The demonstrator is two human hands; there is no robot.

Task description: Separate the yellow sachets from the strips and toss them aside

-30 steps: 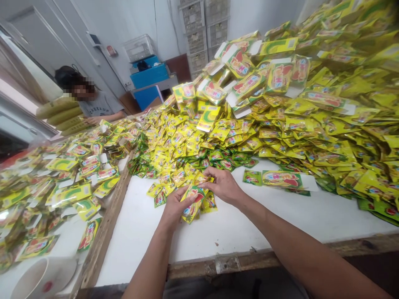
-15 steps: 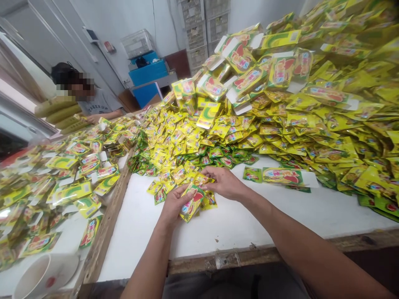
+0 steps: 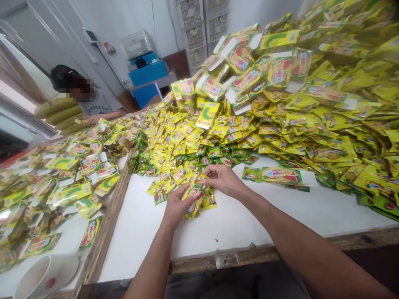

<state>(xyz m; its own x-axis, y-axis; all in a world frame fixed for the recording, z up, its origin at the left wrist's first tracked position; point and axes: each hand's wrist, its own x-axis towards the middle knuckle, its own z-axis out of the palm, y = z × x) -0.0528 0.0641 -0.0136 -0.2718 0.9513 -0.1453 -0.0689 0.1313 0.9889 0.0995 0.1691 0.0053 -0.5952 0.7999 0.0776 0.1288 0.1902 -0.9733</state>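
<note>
My left hand [image 3: 175, 204] is closed around a stack of small yellow-green sachets [image 3: 192, 202] held just above the white table [image 3: 237, 224]. My right hand [image 3: 222, 178] pinches another small sachet [image 3: 201, 177] at the top of that stack, fingers curled. Both hands sit at the near edge of a wide heap of small sachets [image 3: 187, 141]. A longer flat pack [image 3: 282, 175] lies on the table to the right of my right hand.
A tall pile of larger yellow packs [image 3: 311, 83] fills the right and back. More packs [image 3: 68, 182] cover the left table, past a wooden edge [image 3: 106, 232]. A white bowl [image 3: 40, 276] sits at bottom left. A person [image 3: 90, 104] sits far left. Blue bins [image 3: 148, 72] and crates stand behind.
My right hand has brought a sachet from the heap onto the stack in my left hand. The stack has shifted slightly and both hands stay close together.
</note>
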